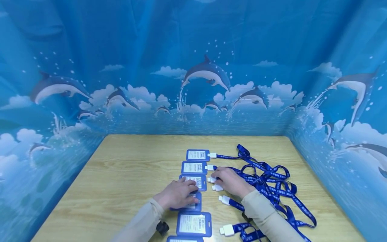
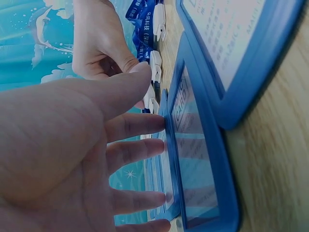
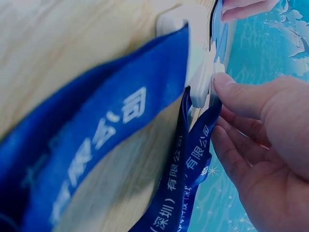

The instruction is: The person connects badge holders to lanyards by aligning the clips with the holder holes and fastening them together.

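A column of blue ID card holders runs front to back on the wooden table, each with a white printed card. My left hand lies across two of them in the middle, its fingers straight and fingertips at the holder third from the back. My right hand pinches a white lanyard clip between thumb and fingers, close to the right edge of that holder. Another white clip lies just in front of it. Blue lanyard straps with white lettering trail off under my right wrist.
At the back, two holders each have a white clip at their slotted end. Loose lanyards lie tangled on the right half of the table. More clips lie near the front. A blue dolphin-print curtain encloses three sides.
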A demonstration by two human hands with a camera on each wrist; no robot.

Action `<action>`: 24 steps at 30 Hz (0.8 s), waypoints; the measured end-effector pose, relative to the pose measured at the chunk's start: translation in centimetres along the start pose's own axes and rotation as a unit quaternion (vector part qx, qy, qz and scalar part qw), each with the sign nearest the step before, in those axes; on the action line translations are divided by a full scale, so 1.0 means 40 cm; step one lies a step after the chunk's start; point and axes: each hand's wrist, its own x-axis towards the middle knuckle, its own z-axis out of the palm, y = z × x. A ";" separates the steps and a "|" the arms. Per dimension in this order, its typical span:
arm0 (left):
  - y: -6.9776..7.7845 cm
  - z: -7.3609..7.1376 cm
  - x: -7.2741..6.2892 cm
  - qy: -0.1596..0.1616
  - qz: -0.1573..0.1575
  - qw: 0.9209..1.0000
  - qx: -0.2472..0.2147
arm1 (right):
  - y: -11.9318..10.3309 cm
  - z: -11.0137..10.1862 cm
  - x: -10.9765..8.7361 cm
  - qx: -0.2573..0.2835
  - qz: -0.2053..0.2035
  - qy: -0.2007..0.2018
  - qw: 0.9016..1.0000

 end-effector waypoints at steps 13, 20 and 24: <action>0.007 -0.002 0.000 -0.002 -0.004 1.000 0.017 | -0.003 0.000 0.005 -0.002 -0.013 -0.005 1.000; 0.011 0.000 0.002 -0.003 -0.006 1.000 0.020 | -0.005 0.000 0.010 -0.005 -0.026 -0.003 1.000; 0.011 0.002 0.002 0.001 -0.003 1.000 0.014 | -0.003 0.001 0.012 -0.001 -0.027 -0.003 1.000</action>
